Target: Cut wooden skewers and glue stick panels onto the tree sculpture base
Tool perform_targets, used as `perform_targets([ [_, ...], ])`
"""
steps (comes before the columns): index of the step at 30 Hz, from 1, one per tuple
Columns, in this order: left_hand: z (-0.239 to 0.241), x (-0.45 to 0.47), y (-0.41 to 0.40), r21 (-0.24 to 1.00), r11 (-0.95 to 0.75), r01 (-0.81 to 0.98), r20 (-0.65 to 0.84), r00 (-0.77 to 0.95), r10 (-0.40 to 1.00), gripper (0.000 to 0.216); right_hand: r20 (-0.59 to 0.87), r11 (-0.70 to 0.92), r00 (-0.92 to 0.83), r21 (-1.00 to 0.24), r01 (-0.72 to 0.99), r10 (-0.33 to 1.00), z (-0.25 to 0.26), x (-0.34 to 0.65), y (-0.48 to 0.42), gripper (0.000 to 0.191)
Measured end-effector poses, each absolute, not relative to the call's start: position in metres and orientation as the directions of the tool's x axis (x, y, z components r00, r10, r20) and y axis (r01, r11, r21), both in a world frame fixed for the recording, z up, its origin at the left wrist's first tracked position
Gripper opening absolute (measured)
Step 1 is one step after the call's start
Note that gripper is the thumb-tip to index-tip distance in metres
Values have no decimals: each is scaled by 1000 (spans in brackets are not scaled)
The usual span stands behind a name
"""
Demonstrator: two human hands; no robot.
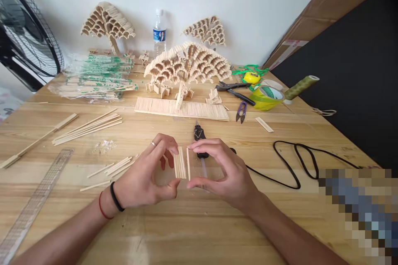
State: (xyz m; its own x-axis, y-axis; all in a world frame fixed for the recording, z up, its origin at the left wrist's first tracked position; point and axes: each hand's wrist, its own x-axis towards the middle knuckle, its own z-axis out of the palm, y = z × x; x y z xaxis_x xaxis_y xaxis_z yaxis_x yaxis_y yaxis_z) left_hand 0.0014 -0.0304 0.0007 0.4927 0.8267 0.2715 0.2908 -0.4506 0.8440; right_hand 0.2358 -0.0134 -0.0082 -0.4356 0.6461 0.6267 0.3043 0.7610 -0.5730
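Observation:
My left hand (148, 174) pinches a small panel of short wooden sticks (179, 164) laid side by side, thumb at its lower end and fingers at its upper end. Facing it, my right hand (229, 172) grips a single short stick (188, 165) by its two ends. A narrow gap separates this stick from the panel, and the two run nearly parallel. Just beyond my right fingers lies a black hot glue gun (199, 133), partly hidden, its nozzle pointing away from me. Several cut sticks (120, 166) rest left of my left hand.
Behind stand a fan-shaped stick structure (189, 64), a stick strip (205, 109) and a bottle (159, 35). Pliers (236, 91), purple snips (241, 112) and yellow tape (267, 98) lie right. A black cord (295, 161) loops across the table. Left are a ruler (39, 203), long sticks (88, 128) and a fan (27, 29).

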Motion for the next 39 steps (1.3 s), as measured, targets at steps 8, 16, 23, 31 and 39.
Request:
perform_targets([
  [8,0,3,-30,837,-458,300,272,498,824,53,622,763,-446,-568,309,643,-5,235,-15,63],
  [16,0,4,-30,845,-445,297,252,513,821,53,615,761,-451,-563,323,647,-4,234,-16,55],
  [23,3,4,-31,837,-452,309,248,523,816,53,603,756,-464,-579,306,649,-6,234,-14,56],
  [31,2,3,-31,836,-460,299,266,512,817,58,571,713,-444,-639,287,690,-4,236,-14,62],
  [39,2,3,-33,845,-456,281,276,501,820,62,459,638,-486,-705,309,743,-2,238,-15,57],
])
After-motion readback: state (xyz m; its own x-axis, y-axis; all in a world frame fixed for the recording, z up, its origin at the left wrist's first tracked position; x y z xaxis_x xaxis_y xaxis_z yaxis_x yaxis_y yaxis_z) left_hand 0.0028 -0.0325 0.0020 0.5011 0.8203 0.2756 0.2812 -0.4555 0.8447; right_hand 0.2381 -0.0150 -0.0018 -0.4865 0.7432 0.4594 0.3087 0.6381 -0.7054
